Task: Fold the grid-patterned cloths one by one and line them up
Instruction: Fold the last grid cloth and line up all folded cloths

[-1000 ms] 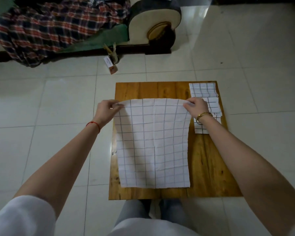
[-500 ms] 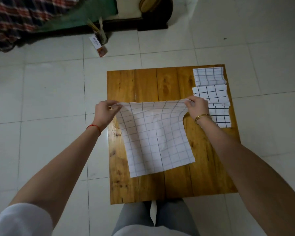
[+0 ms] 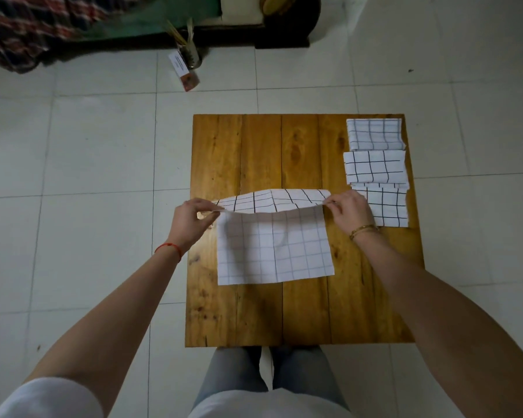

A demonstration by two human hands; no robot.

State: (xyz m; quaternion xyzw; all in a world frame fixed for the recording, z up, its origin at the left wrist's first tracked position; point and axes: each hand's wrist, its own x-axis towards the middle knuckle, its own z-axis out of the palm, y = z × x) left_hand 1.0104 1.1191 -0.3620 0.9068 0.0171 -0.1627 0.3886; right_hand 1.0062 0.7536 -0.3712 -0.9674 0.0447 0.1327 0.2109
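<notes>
A low wooden table (image 3: 260,152) stood on a pale tiled floor (image 3: 88,152), with bare wood across its far-left part and along the near edge. Along the right edge, from the far-right corner toward the middle, lay three folded grid cloths in a line: the farthest cloth (image 3: 374,134), the middle cloth (image 3: 375,171) just beside it, and the nearest cloth (image 3: 388,208), whose far edge touched or slipped slightly under the middle one.

The unfolded grid cloth (image 3: 274,251) lay in the middle of the table, its near part flat on the wood and its far edge lifted and doubling toward the person. The left hand (image 3: 192,223) pinched the left far corner between thumb and fingers; the right hand (image 3: 349,211) pinched the right far corner the same way. The cloth sagged slightly between them.

The right hand covered the left end of the nearest folded cloth. At the top, dark furniture (image 3: 284,22) and a plaid fabric (image 3: 27,28) were cut off by the frame, and a small tagged container (image 3: 187,61) on the floor was hard to make out.
</notes>
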